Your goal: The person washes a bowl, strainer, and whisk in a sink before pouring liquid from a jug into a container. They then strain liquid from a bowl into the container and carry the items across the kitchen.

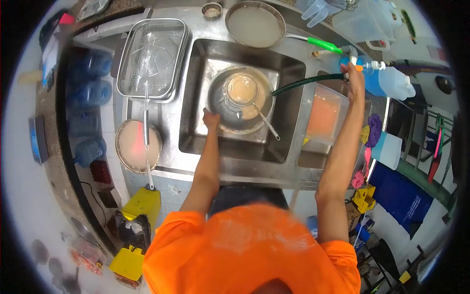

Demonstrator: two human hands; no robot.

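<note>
In the sink sits a round metal bowl, and my left hand is closed on its near left rim. Inside the bowl lies a round long-handled utensil, which looks like a strainer, with pale tan contents. A dark green hose runs from the tap area to the bowl's right rim. My right hand reaches far right, closed around the tap at the hose's upper end. Its fingers are partly hidden.
Wire baskets and a pan of cloudy liquid stand left of the sink. Behind it are another cloudy-filled pan and a small tin. A plastic container and blue-liquid jugs stand right.
</note>
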